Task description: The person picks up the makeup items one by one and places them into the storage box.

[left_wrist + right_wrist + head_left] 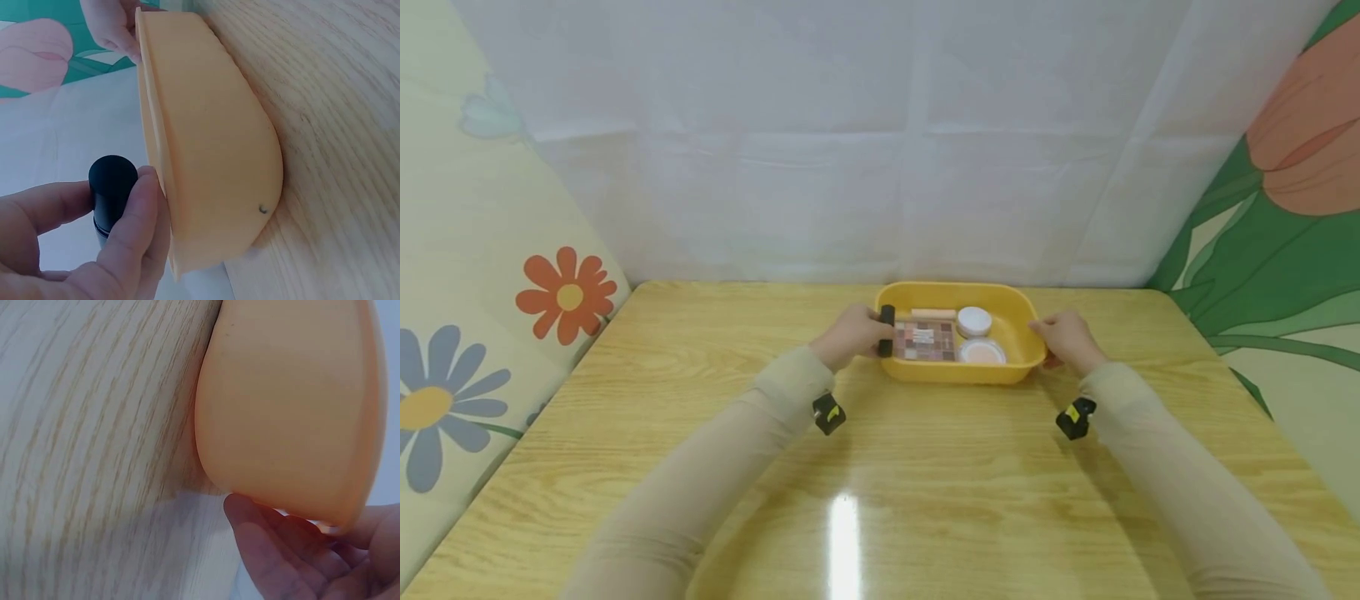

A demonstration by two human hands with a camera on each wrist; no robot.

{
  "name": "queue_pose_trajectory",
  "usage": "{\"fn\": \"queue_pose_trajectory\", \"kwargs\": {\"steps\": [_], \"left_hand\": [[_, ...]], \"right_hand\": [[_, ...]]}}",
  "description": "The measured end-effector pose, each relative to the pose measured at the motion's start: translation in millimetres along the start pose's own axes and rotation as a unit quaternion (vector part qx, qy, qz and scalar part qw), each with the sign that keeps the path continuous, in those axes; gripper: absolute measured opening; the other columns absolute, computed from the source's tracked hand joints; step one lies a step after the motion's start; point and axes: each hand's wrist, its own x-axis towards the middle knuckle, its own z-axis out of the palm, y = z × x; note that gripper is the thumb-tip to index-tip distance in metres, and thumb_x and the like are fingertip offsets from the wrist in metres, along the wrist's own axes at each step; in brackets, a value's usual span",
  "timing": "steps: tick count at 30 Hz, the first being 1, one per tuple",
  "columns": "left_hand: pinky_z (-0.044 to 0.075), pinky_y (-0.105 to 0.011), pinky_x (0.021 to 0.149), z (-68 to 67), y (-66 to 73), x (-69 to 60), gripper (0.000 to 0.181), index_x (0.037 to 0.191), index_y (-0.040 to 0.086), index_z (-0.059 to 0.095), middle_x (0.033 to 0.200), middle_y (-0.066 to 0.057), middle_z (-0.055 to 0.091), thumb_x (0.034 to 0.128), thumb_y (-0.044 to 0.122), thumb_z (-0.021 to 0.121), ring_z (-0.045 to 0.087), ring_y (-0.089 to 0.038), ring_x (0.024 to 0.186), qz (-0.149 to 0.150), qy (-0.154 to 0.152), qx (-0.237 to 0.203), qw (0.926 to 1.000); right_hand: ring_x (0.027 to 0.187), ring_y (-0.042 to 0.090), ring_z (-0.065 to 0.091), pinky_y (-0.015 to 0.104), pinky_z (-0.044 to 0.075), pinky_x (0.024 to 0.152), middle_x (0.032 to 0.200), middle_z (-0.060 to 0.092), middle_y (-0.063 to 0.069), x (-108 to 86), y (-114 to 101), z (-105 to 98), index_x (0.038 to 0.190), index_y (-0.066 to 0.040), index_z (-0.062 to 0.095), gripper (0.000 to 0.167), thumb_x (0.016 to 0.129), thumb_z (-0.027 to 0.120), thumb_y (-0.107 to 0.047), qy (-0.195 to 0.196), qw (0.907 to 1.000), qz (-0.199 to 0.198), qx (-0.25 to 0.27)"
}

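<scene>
A yellow plastic basin (958, 374) stands on the table near its far edge. My left hand (852, 333) pinches a black cylindrical tube (112, 187) between thumb and fingers at the basin's left rim. In the left wrist view those fingers touch or nearly touch the rim. At the other end, my right hand (1067, 337) grips the basin's right rim, thumb over the edge and fingers against the outer wall (287, 425). Inside the basin lie a checkered palette (925, 342), a white round case (974, 322), a round compact with a pale centre (982, 352) and a beige stick (934, 314).
The wooden table (910, 467) stretches around the basin on both sides and in front. A white cloth (850, 167) hangs just behind the far edge. Flower-printed panels (467, 250) flank the table at left and right.
</scene>
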Motion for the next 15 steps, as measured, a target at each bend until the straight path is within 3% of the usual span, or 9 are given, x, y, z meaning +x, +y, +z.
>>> {"fn": "queue_pose_trajectory", "kwargs": {"steps": [15], "left_hand": [[0.057,-0.032,0.083,6.6,7.0,4.4,0.036,0.122,-0.015,0.054,0.125,-0.029,0.057,0.0922,0.004,0.063,0.062,-0.037,0.106,-0.004,-0.026,-0.037,0.999]], "right_hand": [[0.052,0.009,0.057,0.034,0.059,0.057,0.077,0.062,0.014,0.1,0.4,-1.2,0.121,0.023,0.051,0.043,0.102,0.046,-0.015,-0.001,1.0,-0.007,-0.005]]}}
